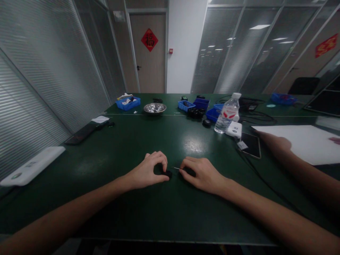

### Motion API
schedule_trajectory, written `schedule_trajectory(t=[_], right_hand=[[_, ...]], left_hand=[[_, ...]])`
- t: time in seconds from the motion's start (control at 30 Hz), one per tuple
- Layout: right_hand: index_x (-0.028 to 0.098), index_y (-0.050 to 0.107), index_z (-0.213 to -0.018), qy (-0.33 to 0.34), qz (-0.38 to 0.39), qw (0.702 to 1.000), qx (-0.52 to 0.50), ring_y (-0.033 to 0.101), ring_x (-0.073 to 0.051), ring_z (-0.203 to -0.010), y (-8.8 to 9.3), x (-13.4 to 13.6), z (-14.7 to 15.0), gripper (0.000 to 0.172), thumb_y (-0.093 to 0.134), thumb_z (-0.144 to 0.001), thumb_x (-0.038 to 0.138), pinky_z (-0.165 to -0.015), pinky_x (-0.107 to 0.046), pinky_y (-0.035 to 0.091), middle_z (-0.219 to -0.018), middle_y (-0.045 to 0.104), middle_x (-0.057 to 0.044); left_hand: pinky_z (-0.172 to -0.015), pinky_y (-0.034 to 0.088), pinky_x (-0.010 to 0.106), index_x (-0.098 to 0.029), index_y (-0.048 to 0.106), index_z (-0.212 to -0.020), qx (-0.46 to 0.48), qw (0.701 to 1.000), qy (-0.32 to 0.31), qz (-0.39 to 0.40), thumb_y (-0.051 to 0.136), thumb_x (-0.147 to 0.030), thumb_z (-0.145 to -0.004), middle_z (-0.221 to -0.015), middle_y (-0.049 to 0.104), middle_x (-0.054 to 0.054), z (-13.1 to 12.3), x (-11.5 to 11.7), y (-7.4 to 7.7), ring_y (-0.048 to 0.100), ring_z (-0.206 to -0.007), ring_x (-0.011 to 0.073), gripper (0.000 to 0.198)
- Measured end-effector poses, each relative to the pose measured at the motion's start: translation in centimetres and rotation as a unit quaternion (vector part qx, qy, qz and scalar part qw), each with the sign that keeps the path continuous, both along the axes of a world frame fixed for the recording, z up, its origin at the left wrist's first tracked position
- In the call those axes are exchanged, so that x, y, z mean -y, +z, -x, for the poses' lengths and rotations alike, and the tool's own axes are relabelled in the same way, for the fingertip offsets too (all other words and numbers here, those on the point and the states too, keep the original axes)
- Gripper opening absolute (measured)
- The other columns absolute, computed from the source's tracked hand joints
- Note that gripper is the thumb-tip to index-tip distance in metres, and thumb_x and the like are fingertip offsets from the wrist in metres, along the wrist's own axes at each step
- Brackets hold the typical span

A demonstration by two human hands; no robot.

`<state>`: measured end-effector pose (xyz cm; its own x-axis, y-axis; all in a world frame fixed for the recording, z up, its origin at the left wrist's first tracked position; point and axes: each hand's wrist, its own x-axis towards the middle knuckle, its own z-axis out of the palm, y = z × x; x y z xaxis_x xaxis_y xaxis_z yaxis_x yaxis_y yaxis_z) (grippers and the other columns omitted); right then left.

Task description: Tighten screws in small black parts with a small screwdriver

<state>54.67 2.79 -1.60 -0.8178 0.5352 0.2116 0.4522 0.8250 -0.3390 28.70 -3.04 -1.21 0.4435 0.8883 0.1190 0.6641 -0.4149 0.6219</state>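
Low over the green table, my left hand (150, 170) pinches a small black piece (168, 174) between thumb and fingers. Its exact kind is too dark and small to make out. Just to the right, my right hand (203, 174) is closed on a thin metal rod (176, 168). The rod's slim end points left toward the black piece, with a narrow gap between them. The rest of the rod is hidden by my fingers.
Ahead stand a metal bowl (154, 108), a blue bin (128, 103), and a water bottle (227, 113). A black tablet (250, 145) lies to the right, near a co-worker's arm (297, 163) and white sheet (305, 141). A long white device (34, 165) lies left.
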Motion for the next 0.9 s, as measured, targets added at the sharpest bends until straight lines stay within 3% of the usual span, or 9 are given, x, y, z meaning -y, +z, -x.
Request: schedule_trajectory(t=[0.17, 0.27, 0.47, 0.77, 0.9], right_hand=[[0.020, 0.064, -0.100, 0.008, -0.002, 1.000, -0.004, 0.058, -0.013, -0.070, -0.2, 0.0, 0.0, 0.019, 0.051, -0.099, 0.034, -0.063, -0.026, 0.039, -0.089, 0.065, -0.002], [0.020, 0.064, -0.100, 0.005, 0.000, 1.000, -0.006, 0.059, -0.013, -0.071, -0.2, 0.0, 0.1, 0.019, 0.051, -0.100, 0.034, -0.064, -0.026, 0.039, -0.090, 0.065, -0.002], [0.021, 0.064, -0.101, 0.007, 0.003, 1.000, -0.007, 0.058, -0.012, -0.071, -0.3, -0.1, 0.3, 0.017, 0.052, -0.099, 0.034, -0.065, -0.026, 0.040, -0.090, 0.065, 0.000], [0.021, 0.064, -0.100, 0.020, 0.000, 1.000, -0.010, 0.058, -0.013, -0.072, -0.7, 0.1, 0.2, 0.019, 0.050, -0.100, 0.034, -0.065, -0.027, 0.040, -0.091, 0.065, -0.001], [0.021, 0.063, -0.100, 0.013, 0.011, 1.000, -0.006, 0.058, -0.013, -0.071, -0.7, 0.2, 0.5, 0.021, 0.048, -0.101, 0.035, -0.065, -0.028, 0.041, -0.091, 0.065, -0.002]], left_hand=[[-0.093, 0.039, 0.038, -0.021, 0.062, -0.102, 0.008, 0.999, 0.040, -0.011, 0.060, -0.028, -0.092, -0.108, 0.064, 0.004, 0.9, -0.4, -0.2, 0.057, -0.102, 0.0217, 0.012], [-0.089, 0.044, 0.037, -0.021, 0.065, -0.109, 0.004, 0.998, 0.055, -0.023, 0.052, -0.025, -0.097, -0.106, 0.064, 0.005, 1.7, -1.0, -0.7, 0.058, -0.092, 0.0196, 0.019], [-0.091, 0.048, 0.035, -0.022, 0.070, -0.114, 0.000, 0.998, -0.004, -0.067, 0.055, -0.025, -0.099, -0.113, 0.062, 0.007, 2.3, -1.6, -1.5, 0.059, -0.105, 0.0210, 0.022], [-0.089, 0.052, 0.034, -0.020, 0.072, -0.112, 0.032, 0.997, 0.011, -0.062, 0.056, -0.023, -0.099, -0.110, 0.065, 0.007, 2.3, -1.3, -1.5, 0.062, -0.101, 0.0191, 0.021], [-0.087, 0.054, 0.034, -0.020, 0.070, -0.115, 0.062, 0.987, 0.067, -0.134, 0.050, -0.017, -0.100, -0.111, 0.067, 0.007, 1.8, -0.3, -0.2, 0.063, -0.101, 0.0184, 0.025]])
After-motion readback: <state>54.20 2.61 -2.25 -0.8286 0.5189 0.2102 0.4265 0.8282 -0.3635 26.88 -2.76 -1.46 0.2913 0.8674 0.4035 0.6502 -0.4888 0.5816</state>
